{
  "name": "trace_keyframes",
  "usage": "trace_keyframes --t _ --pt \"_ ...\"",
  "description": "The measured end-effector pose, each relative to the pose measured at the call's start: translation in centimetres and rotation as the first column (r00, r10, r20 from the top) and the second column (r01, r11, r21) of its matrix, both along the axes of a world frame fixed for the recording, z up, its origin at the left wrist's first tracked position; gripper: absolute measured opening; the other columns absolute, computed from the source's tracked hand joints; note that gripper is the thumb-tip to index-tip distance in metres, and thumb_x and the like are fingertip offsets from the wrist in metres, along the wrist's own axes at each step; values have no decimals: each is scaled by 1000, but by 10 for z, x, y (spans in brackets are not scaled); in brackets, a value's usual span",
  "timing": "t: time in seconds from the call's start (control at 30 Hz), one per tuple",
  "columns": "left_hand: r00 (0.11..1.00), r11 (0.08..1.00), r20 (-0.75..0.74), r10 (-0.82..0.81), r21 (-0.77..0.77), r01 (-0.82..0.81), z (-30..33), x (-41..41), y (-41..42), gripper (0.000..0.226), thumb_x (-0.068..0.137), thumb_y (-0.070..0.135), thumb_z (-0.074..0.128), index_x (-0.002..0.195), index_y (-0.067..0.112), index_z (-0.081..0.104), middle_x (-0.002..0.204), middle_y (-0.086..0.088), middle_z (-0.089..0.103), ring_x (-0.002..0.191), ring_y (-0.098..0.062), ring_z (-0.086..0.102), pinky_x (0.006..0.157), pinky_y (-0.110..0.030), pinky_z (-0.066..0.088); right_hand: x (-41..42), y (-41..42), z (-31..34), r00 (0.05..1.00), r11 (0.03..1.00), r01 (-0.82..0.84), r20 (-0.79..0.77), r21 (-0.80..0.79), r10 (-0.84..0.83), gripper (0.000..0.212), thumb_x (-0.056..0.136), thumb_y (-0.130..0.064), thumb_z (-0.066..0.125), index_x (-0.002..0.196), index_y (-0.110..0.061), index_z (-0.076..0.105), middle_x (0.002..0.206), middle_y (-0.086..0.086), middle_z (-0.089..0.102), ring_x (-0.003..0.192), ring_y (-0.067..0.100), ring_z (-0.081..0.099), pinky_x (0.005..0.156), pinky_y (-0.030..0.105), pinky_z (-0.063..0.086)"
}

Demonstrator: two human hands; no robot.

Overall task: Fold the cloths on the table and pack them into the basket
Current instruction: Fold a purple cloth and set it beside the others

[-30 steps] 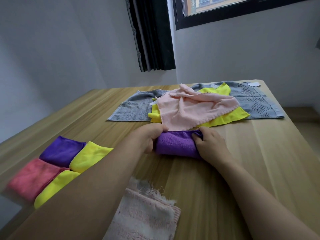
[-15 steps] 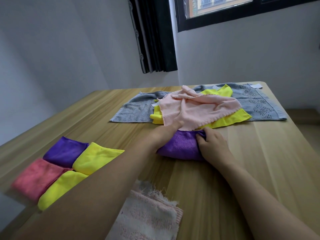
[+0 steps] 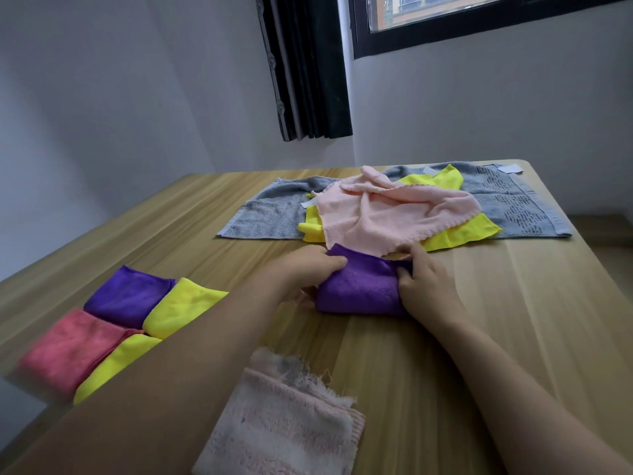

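Observation:
A folded purple cloth [image 3: 359, 289] lies mid-table between my hands. My left hand [image 3: 308, 269] grips its left end, fingers curled over the top edge. My right hand [image 3: 424, 286] grips its right end. Just behind it a crumpled pale pink cloth [image 3: 387, 214] covers a yellow cloth [image 3: 459, 234], both on a flat grey towel [image 3: 267, 214]. At the left sit folded cloths: purple [image 3: 126, 296], yellow [image 3: 181, 306], pink-red [image 3: 68, 347] and a second yellow [image 3: 113, 368]. No basket is in view.
A frayed pale pink towel [image 3: 284, 423] lies at the near table edge under my left arm. The wooden table [image 3: 531, 320] ends at the right by the wall. A dark curtain [image 3: 308, 70] and window are behind.
My left hand moved from the pink cloth's edge back to the purple cloth's left end. The purple cloth's far edge is now lifted and bunched between both hands.

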State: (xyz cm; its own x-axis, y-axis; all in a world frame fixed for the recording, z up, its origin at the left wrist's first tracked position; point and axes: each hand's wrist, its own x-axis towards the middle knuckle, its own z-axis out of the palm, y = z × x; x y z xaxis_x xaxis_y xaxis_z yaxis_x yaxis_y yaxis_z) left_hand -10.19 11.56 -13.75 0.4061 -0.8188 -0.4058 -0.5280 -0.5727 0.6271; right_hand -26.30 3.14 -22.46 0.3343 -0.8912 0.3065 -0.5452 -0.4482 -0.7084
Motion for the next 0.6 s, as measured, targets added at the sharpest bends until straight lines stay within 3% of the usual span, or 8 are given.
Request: trace_keyframes --t 0.1,0.13,0.2,0.27,0.4,0.47,0.6 --pt "894 998 447 -16 -52 43 -22 -7 -9 33 98 35 45 117 9 52 120 -9 58 103 -28 56 77 -34 42 1 -2 -2 997 999 12 -78 -37 -15 33 87 -15 50 116 -22 63 120 5 64 112 29 54 97 41 42" --pt "850 998 526 -35 -29 59 -28 -10 -11 34 98 31 43 122 7 48 126 -12 52 111 -30 51 82 -35 39 2 -2 -2 996 999 10 -93 -41 -14 33 86 -15 50 115 -23 64 120 4 63 112 28 53 97 41 41" --pt "803 995 589 -96 53 80 -36 -17 -15 39 96 22 40 132 6 38 137 -22 38 125 -36 38 98 -40 33 1 -1 0 994 999 7 -111 -40 -11 34 83 -17 50 113 -24 65 118 3 63 111 27 53 97 40 41" --pt "778 988 611 -147 123 91 -35 -19 -16 45 93 17 38 137 7 35 142 -24 31 130 -39 31 106 -43 29 -1 3 4 993 999 -27 -114 -30 24 31 81 -24 52 110 -23 65 111 2 63 105 25 55 93 38 43" --pt "644 958 716 -268 266 104 -25 -5 -13 48 91 21 40 138 15 36 143 -17 35 133 -36 32 108 -47 24 0 15 12 968 969 -245 -65 -14 244 29 71 -38 49 89 -24 66 89 -4 63 85 16 57 73 30 44" --pt "576 937 751 -323 340 83 -21 2 -5 47 89 20 38 136 17 37 143 -15 37 134 -35 29 110 -50 15 4 20 11 940 942 -335 -69 -4 334 19 74 -38 57 85 -25 66 81 -7 62 78 13 57 67 28 42" --pt "560 914 746 -360 402 51 -19 11 16 49 87 17 34 136 16 35 146 -16 29 138 -34 18 111 -56 4 12 29 13 891 893 -450 -51 29 451 5 80 -31 67 81 -26 67 77 -7 63 73 12 57 66 30 46"
